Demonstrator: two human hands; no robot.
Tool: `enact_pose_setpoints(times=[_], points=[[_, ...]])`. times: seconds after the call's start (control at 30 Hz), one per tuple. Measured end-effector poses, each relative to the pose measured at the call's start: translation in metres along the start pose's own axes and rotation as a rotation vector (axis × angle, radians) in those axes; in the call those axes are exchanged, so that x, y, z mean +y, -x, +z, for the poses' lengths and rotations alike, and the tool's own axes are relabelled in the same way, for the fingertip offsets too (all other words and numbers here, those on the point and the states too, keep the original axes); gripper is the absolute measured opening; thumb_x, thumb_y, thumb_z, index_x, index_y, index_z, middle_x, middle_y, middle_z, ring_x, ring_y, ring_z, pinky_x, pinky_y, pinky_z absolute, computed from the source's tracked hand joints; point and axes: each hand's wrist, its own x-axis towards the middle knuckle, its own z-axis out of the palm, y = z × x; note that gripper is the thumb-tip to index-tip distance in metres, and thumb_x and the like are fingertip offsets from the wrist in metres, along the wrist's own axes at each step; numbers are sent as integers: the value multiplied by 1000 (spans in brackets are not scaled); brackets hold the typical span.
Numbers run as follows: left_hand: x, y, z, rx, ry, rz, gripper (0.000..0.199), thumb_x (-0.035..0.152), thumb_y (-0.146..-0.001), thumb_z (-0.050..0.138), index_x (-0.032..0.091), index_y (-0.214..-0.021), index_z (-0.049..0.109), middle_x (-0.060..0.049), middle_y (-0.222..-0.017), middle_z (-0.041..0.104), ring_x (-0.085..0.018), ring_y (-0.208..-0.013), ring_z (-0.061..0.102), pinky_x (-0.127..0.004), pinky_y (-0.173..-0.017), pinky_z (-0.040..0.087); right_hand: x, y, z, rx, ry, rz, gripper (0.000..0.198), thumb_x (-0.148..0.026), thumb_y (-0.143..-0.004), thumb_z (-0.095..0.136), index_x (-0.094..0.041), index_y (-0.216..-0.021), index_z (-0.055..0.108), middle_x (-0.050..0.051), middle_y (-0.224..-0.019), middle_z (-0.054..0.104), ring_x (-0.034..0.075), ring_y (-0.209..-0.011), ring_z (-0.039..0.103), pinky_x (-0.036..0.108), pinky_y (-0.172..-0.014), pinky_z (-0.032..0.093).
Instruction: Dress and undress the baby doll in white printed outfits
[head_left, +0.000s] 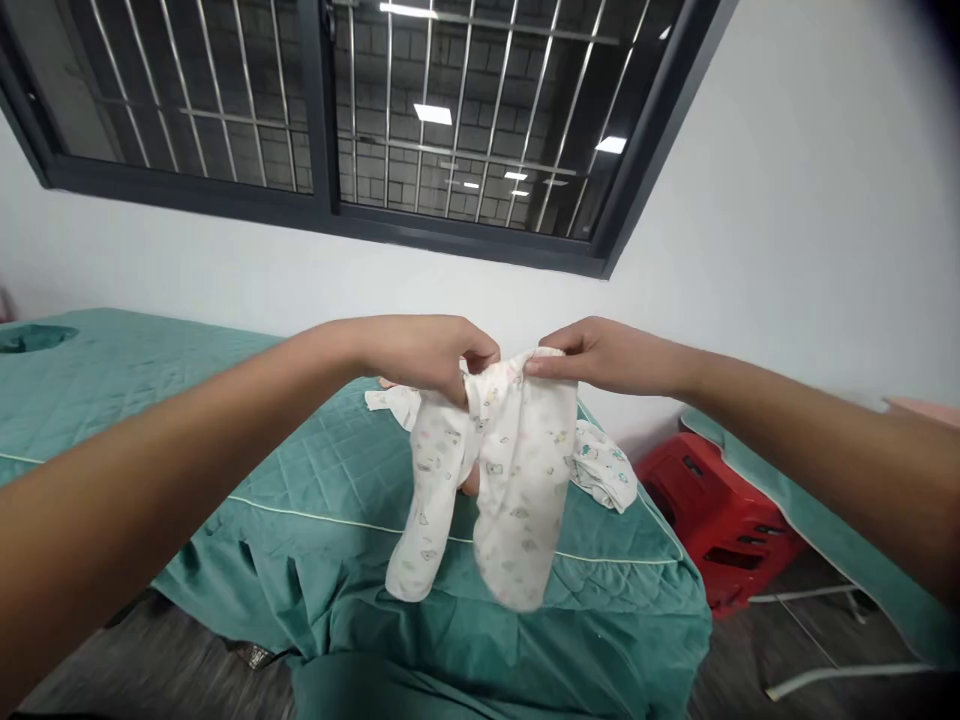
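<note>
Small white baby pants (525, 520) with a faint printed pattern hang upright between my hands, both legs dangling over the front of the green bed. My left hand (427, 355) pinches the waistband on the left. On the right, my right hand (600, 355) grips the waistband between thumb and fingers. Behind the pants, part of another white cloth (394, 402) shows at the left, and a small skin-toned shape (471, 482) peeks out between the legs; the pants hide most of both. A crumpled white printed cloth (604, 468) lies on the bed right of the pants.
The bed's quilted green cover (315, 460) extends left to a face hole (34, 338). Red plastic stools (724, 520) stand at the right beside another green-topped bed (885, 560) with metal legs. A barred, dark-framed window (465, 225) is set in the white wall behind.
</note>
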Motion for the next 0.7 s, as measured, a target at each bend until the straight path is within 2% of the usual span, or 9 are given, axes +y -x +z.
enact_pose_setpoints(times=[0.1,0.2,0.33,0.4,0.47,0.57,0.7], points=[[-4,-4,4,-127,113,16,22,23,-65,70,25,-87,73,0,-84,70,-23,-84,63,-32,-76,47,1,-5,9,84,10,-34,52,-68,-81,53,-19,-66,65,-1,-66,59,12,-63,52,27,-59,39],[-18,-7,7,-245,233,54,23,28,-68,69,26,-90,74,0,-96,71,-22,-92,63,-32,-82,46,8,-7,15,127,35,-48,51,-67,-81,54,-20,-68,65,0,-69,61,13,-65,53,28,-61,39],[-46,-7,-2,-306,201,62,32,41,-71,69,25,-99,72,-1,-107,69,-19,-93,62,-28,-81,45,31,-10,16,149,45,45,50,-68,-80,57,-21,-64,61,-2,-62,55,12,-59,48,27,-55,36],[-56,-7,-10,-271,130,29,33,48,-77,63,25,-98,71,-2,-103,70,-19,-88,62,-26,-76,45,41,-15,15,154,39,113,52,-69,-78,59,-21,-58,57,-3,-55,49,11,-53,43,26,-51,32],[-62,-8,-17,-125,22,-26,35,53,-83,55,22,-89,71,-3,-90,69,-18,-79,61,-27,-70,44,45,-22,13,152,-12,150,52,-69,-76,61,-21,-58,58,-2,-55,50,11,-53,44,27,-50,34],[-65,-12,-21,244,-152,-107,38,53,-85,52,19,-74,66,-4,-72,63,-19,-69,58,-29,-64,41,37,-39,14,194,-235,126,47,-68,-78,61,-22,-67,66,1,-67,61,15,-63,55,29,-58,45],[-69,-18,-20,721,-208,-117,30,46,-88,52,19,-78,61,-3,-72,60,-20,-72,57,-31,-66,41,14,-65,27,366,-583,-12,39,-60,-85,57,-24,-76,67,2,-85,64,17,-81,62,34,-75,55]])
